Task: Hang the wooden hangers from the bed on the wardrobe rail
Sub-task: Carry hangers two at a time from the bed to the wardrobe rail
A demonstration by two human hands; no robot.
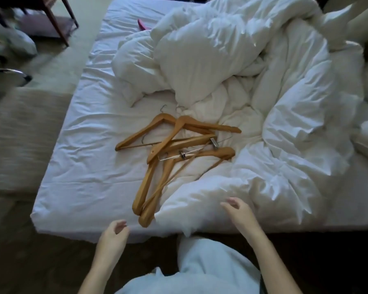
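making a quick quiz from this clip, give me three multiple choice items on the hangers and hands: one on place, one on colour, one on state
1. Where does the pile of wooden hangers lie?
A. on the floor
B. on the bed sheet beside the crumpled duvet
C. on a wardrobe rail

2. What colour are the hangers?
A. honey brown wood
B. black
C. white

3. What are the hands doing?
A. both grip hangers
B. only the left hand grips one
C. both are open and empty

Key: 1 B, they rest on the sheet by the duvet's edge; 2 A, the arms are brown wood; 3 C, the left hand and right hand hold nothing, short of the pile.
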